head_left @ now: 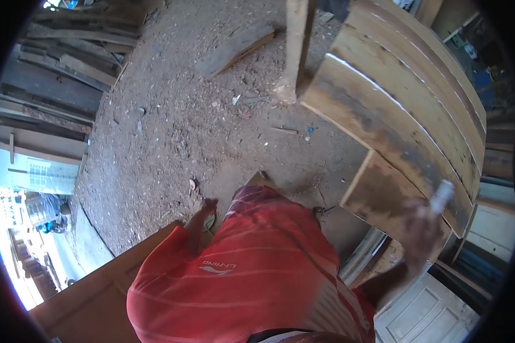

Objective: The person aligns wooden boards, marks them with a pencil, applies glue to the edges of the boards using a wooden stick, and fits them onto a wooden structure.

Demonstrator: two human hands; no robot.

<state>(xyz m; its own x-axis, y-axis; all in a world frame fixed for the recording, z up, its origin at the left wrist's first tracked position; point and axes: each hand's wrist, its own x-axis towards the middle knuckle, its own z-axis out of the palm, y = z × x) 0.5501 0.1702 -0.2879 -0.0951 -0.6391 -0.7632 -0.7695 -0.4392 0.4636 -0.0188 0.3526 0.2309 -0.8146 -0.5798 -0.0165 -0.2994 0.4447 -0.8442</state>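
Note:
My right hand (422, 230) is closed around a small white bottle (442, 196), blurred, its tip pointing up over the wooden panel. Beneath it lies the panel of broad planks (377, 111), light wood with dark stains. White lines run along several of its seams. A shorter board (380, 186) juts from the panel's near edge, just left of my right hand. My left hand (205, 208) hangs low beside my leg, small and dim in the view; its fingers cannot be made out clearly.
A wooden post (296, 51) stands at the panel's left corner. A loose plank (237, 48) lies on the dirt floor (166, 114) among chips. Stacked boards (68, 63) line the left. A brown wooden door (103, 291) and a white panelled door (426, 314) are near me.

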